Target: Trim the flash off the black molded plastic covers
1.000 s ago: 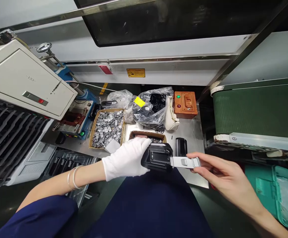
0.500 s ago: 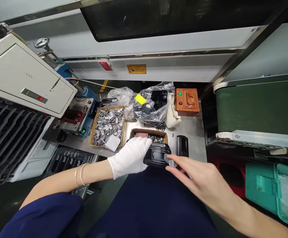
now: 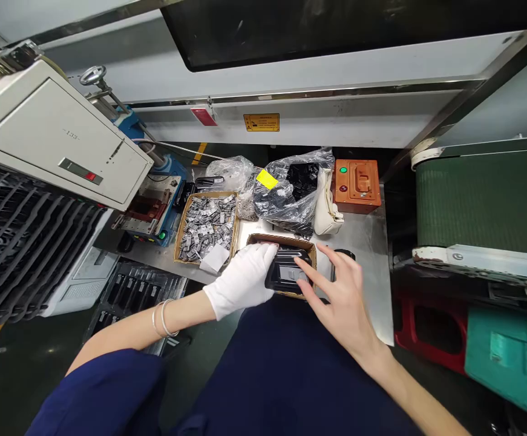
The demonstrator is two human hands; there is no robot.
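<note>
Steadying black casing (image 3: 287, 272) | over tray edge (image 3: 281, 240) | gloved left hand (image 3: 240, 281) | bare right hand (image 3: 340, 297)

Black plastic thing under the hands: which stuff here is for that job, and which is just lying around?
For the job:
black plastic casing
white-gloved left hand
bare right hand
cardboard tray under the casing
probably the tray of grey metal clips

Just lying around:
orange control box
green conveyor belt
</note>
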